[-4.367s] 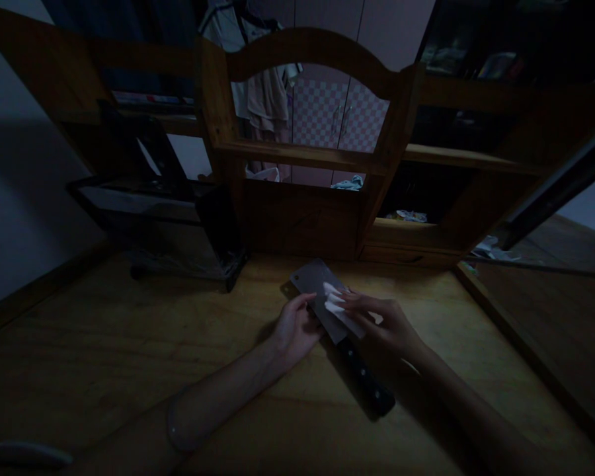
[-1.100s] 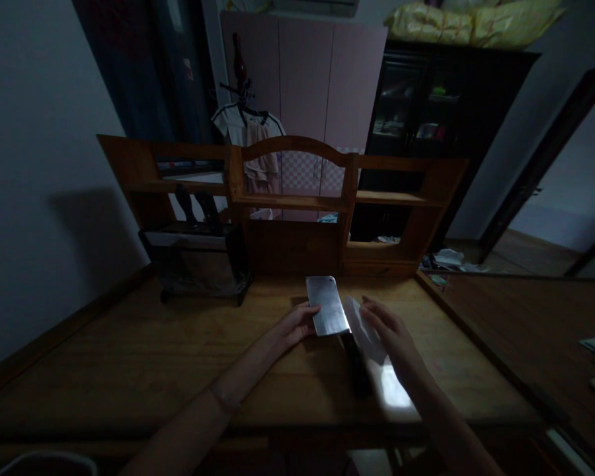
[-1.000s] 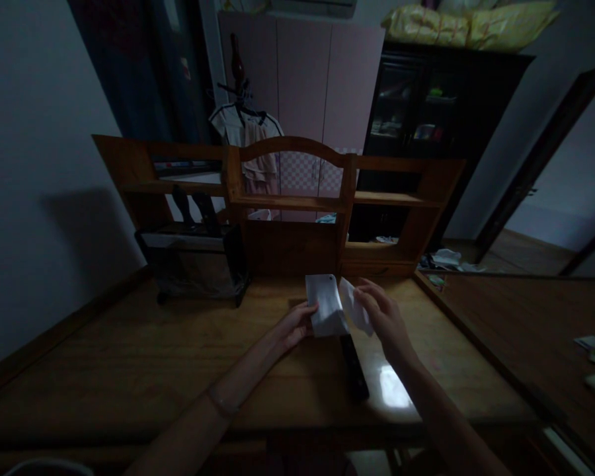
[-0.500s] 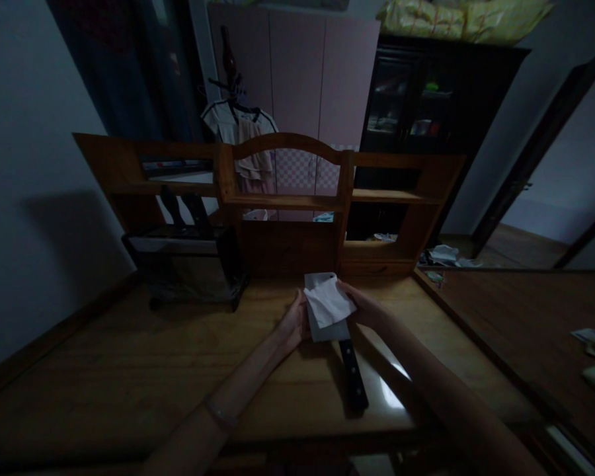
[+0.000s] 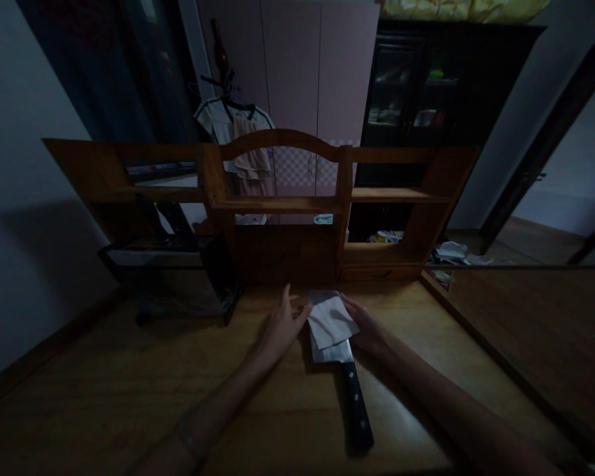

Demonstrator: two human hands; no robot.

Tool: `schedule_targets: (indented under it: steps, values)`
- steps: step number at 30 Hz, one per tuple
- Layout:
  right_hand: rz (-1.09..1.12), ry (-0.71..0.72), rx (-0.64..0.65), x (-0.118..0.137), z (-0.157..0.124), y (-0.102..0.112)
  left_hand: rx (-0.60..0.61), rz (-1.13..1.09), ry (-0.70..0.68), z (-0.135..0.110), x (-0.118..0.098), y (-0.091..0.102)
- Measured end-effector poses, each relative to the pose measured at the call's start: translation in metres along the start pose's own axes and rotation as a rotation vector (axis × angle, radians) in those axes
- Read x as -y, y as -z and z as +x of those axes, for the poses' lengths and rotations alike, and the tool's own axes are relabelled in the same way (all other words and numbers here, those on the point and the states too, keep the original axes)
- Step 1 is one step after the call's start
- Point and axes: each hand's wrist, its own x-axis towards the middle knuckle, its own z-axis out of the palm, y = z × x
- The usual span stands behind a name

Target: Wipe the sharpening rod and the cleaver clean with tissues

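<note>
A cleaver (image 5: 331, 354) with a broad metal blade and a black riveted handle (image 5: 358, 406) points its handle toward me over the wooden desk. A white tissue (image 5: 331, 320) lies across the upper part of its blade. My right hand (image 5: 367, 328) grips the blade's right side together with the tissue, its fingers partly hidden behind them. On the left side, my left hand (image 5: 281, 325) has its fingers apart, the index finger raised. Its thumb tip is at the tissue's left edge; whether it presses there I cannot tell.
A dark knife block (image 5: 176, 284) with knife handles (image 5: 176, 221) upright in it stands at the desk's left. A wooden shelf unit (image 5: 277, 203) runs along the back of the desk (image 5: 258, 416). Beyond it are a pink wardrobe (image 5: 292, 73) and a dark cabinet (image 5: 476, 99).
The left hand has loosened from the blade's left edge and its fingers have spread. The cleaver and tissue appear slightly lower in view, with the tissue lying flatter. The view has shifted a little.
</note>
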Motion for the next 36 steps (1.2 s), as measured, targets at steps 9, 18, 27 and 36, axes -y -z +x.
schedule_targets:
  steps: [9,18,27,36]
  values:
    - [0.151,-0.059,-0.054,-0.004,-0.011,0.000,0.609,0.534,-0.484,-0.031,-0.014,-0.028]
    - [0.060,-0.047,0.015,-0.014,-0.007,-0.011,0.418,0.541,-0.474,-0.026,0.005,-0.006]
    - [0.015,0.046,-0.026,-0.020,-0.005,-0.026,0.283,0.397,-0.407,-0.011,0.003,0.000]
    - [0.186,0.037,-0.049,-0.023,-0.010,-0.029,0.536,1.113,-0.744,-0.014,-0.004,-0.005]
